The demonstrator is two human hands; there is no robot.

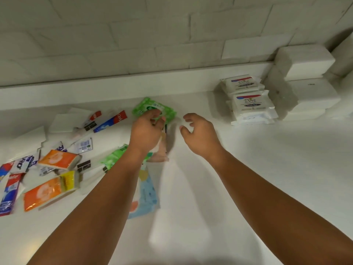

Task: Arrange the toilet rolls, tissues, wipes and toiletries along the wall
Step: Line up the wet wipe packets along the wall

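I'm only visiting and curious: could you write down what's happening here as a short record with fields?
left hand: grips green wipes pack, near the wall ledge
right hand: open, holds nothing, above the counter
by the wall, right: two Dove packs, white tissue packs stacked beside them
jumbled, left: orange packs, toothpaste boxes

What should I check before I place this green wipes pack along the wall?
1. Grip: ok, left hand pinches green wipes pack.
2. Spare hand: ok, right hand open, holding nothing.
3. Room: ok, bare counter between it and Dove packs.
4. Flush against wall ledge: cannot tell.
5. Clutter: not ok, toothpaste tubes and orange tissue packs lie scattered at left.
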